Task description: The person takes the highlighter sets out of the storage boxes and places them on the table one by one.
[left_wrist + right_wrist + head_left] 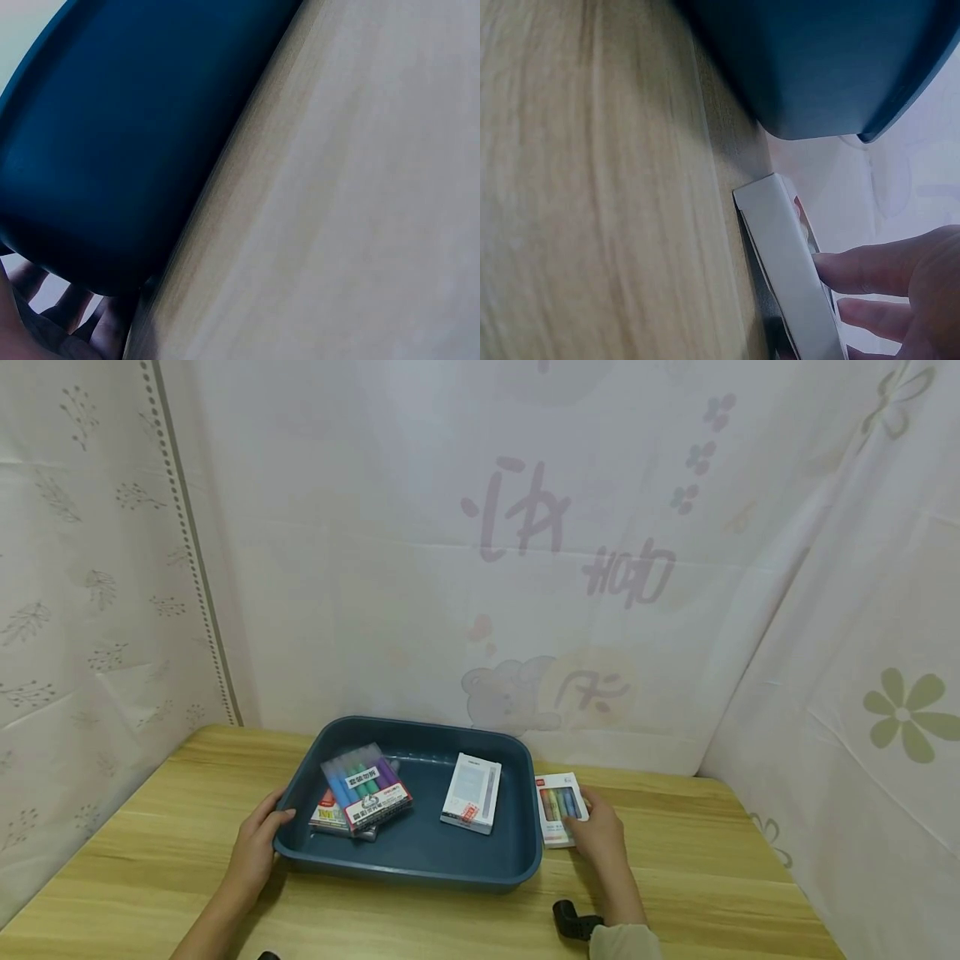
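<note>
Tray (427,843), dark blue and shallow, sits on the desk (697,852), its long side toward the person. With 12 o'clock at the far edge, the left hand (258,837) holds the tray's wall between 8 and 9 o'clock, thumb over the rim and fingers on the outer side.

Just beyond the tray's 3 o'clock side is a white box (557,793) with a window onto a row of coloured sticks. The right hand (602,831) grasps it by its edge between 3 and 4 o'clock, thumb on the windowed face. A dark shadow lies under the box in the right wrist view; whether it is slightly raised cannot be told.

Inside the tray, toward 9 o'clock, a clear marker pack (367,777) with blue, green and purple pens lies aslant on top of a flatter pack (326,817), mostly covered. Toward 3 o'clock, well apart from these, lies a white carton (471,789) with a red sticker at its near end. A pale printed cloth (405,593) hangs behind, at 12 o'clock.
</note>
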`<state>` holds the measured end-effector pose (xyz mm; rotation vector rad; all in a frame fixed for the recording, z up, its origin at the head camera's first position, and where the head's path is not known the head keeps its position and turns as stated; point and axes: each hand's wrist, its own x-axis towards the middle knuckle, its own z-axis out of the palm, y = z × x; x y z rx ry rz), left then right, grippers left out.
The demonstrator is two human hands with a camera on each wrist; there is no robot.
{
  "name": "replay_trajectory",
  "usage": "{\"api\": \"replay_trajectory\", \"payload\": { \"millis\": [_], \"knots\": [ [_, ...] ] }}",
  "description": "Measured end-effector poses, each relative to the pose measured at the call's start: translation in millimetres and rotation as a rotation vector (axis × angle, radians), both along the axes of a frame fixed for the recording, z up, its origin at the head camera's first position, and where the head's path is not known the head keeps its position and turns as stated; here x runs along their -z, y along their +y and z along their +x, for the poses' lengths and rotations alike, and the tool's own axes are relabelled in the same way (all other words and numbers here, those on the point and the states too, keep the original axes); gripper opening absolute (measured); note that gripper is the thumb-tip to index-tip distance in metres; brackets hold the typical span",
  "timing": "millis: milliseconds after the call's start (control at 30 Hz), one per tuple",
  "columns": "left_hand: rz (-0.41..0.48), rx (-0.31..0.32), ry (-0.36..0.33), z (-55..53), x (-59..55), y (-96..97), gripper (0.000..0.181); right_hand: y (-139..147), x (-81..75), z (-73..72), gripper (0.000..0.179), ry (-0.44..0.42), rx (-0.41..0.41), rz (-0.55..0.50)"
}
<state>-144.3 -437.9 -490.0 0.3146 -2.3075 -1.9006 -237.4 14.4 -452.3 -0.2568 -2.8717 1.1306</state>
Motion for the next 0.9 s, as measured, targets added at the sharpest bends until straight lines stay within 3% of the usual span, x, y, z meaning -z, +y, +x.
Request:
{"api": "replay_trajectory", "payload": {
  "millis": [900],
  "knots": [
    [-0.007,-0.004,0.023,1.8,0.2,0.7,0.051,-2.9,-8.2,7.0,0.061,-0.031,0.043,0.054]
  ]
}}
